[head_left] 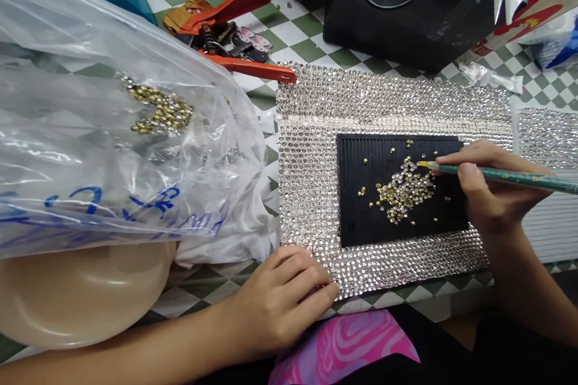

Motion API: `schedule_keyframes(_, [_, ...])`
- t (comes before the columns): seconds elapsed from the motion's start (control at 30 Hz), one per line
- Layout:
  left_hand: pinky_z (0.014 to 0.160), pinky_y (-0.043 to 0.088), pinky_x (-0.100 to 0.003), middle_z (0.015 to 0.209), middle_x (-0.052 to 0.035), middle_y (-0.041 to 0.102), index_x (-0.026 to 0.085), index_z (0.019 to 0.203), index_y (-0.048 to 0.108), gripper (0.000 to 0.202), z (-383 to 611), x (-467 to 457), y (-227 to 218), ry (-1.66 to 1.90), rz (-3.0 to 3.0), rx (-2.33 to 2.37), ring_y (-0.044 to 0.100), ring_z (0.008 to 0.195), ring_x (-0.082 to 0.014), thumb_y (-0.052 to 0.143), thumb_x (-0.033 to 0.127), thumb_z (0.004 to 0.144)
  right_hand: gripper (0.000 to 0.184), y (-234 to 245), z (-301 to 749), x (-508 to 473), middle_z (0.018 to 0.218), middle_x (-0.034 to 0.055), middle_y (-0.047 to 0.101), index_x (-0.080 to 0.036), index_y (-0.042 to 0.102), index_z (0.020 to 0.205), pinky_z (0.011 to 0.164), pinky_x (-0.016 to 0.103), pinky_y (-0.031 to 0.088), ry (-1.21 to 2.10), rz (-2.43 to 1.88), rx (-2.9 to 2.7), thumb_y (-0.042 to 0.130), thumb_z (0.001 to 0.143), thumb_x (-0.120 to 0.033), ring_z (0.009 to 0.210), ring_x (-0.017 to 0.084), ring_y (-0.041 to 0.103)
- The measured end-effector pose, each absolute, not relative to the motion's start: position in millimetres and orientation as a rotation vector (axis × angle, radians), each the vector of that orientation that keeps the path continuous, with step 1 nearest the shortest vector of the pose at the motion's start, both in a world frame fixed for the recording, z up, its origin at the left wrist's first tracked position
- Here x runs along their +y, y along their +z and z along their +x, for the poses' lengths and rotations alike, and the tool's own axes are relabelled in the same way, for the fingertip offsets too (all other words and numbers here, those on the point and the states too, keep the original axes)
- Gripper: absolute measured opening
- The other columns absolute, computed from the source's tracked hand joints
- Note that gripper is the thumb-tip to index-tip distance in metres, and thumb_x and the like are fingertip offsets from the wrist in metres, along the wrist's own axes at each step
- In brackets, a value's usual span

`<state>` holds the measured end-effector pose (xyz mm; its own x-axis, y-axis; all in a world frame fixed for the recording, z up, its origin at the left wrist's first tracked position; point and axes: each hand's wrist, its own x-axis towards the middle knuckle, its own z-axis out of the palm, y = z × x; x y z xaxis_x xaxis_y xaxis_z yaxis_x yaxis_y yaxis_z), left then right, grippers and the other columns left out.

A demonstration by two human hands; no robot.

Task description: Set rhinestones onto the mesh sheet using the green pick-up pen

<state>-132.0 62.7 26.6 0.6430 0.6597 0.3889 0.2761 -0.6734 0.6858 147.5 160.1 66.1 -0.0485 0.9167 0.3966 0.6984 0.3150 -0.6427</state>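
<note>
My right hand (494, 189) pinches a green pencil (510, 175) with a yellow tip, held nearly level. That tip touches or hovers just over a pile of small gold-and-clear rhinestones (401, 192); I cannot tell which. They lie scattered on a black ribbed tray (356, 216), whose right end is partly hidden by the hand. Under the tray spreads a sheet covered in silvery rhinestones (307, 162). My left hand (293, 295) rests on this sheet's near left corner, fingers loosely bent and nothing seen in them; its thumb is hidden.
To the left, a clear plastic bag (90, 150) holding more rhinestones leans over a beige bowl (81, 301). Orange-handled pliers (253, 66) and keyrings lie behind the sheet. A black stand (397, 30) rises at the back. Another rhinestone sheet (548, 132) is at right.
</note>
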Motion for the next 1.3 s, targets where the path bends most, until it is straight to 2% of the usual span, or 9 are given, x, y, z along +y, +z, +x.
schedule_keyframes(0.17, [0.08, 0.037, -0.032, 0.081, -0.0049, 0.061, 0.01, 0.09, 0.063, 0.025, -131, 64, 28, 0.869, 2.27, 0.723, 0.047, 0.08, -0.0159, 0.039, 0.009, 0.089, 0.015, 70, 139, 175, 0.069, -0.0011, 0.065, -0.026, 0.069, 0.078, 0.056, 0.033, 0.043, 0.297, -1.429, -1.755, 0.056, 0.074, -0.02, 0.059, 0.014, 0.06])
schedule_keyframes(0.33, [0.08, 0.037, -0.032, 0.081, -0.0045, 0.061, 0.01, 0.09, 0.063, 0.025, -131, 65, 27, 0.866, 2.273, 0.728, 0.047, 0.08, -0.0155, 0.039, 0.008, 0.089, 0.016, 67, 130, 200, 0.081, 0.0005, 0.067, -0.02, 0.067, 0.087, 0.07, 0.033, 0.05, 0.378, -1.389, -1.95, 0.055, 0.076, -0.018, 0.074, 0.014, 0.064])
schedule_keyframes(0.63, [0.08, 0.037, -0.031, 0.08, -0.0039, 0.061, 0.01, 0.089, 0.063, 0.026, -131, 65, 28, 0.856, 2.264, 0.726, 0.048, 0.078, -0.0145, 0.037, 0.009, 0.09, 0.018, 58, 124, 214, 0.082, -0.0014, 0.068, -0.021, 0.065, 0.092, 0.077, 0.033, 0.05, 0.401, -1.341, -2.1, 0.056, 0.077, -0.017, 0.077, 0.012, 0.063])
schedule_keyframes(0.9, [0.081, 0.036, -0.031, 0.082, -0.0046, 0.061, 0.01, 0.09, 0.063, 0.026, -131, 65, 28, 0.853, 2.254, 0.722, 0.046, 0.08, -0.015, 0.037, 0.009, 0.091, 0.02, 61, 123, 213, 0.081, -0.0009, 0.068, -0.022, 0.066, 0.092, 0.077, 0.033, 0.047, 0.376, -1.319, -2.114, 0.056, 0.076, -0.015, 0.076, 0.012, 0.06])
schedule_keyframes(1.03, [0.081, 0.036, -0.032, 0.081, -0.0049, 0.061, 0.01, 0.09, 0.063, 0.026, -131, 66, 28, 0.861, 2.257, 0.718, 0.046, 0.079, -0.0156, 0.037, 0.008, 0.09, 0.021, 69, 130, 199, 0.083, -0.0008, 0.068, -0.024, 0.067, 0.091, 0.072, 0.034, 0.047, 0.335, -1.368, -1.991, 0.056, 0.076, -0.016, 0.074, 0.014, 0.061])
schedule_keyframes(1.3, [0.08, 0.035, -0.032, 0.082, -0.0048, 0.06, 0.01, 0.09, 0.062, 0.025, -131, 65, 28, 0.847, 2.252, 0.708, 0.045, 0.08, -0.0158, 0.037, 0.008, 0.09, 0.026, 66, 147, 156, 0.074, -0.0017, 0.067, -0.028, 0.069, 0.086, 0.06, 0.033, 0.046, 0.232, -1.469, -1.753, 0.056, 0.072, -0.011, 0.067, 0.015, 0.063])
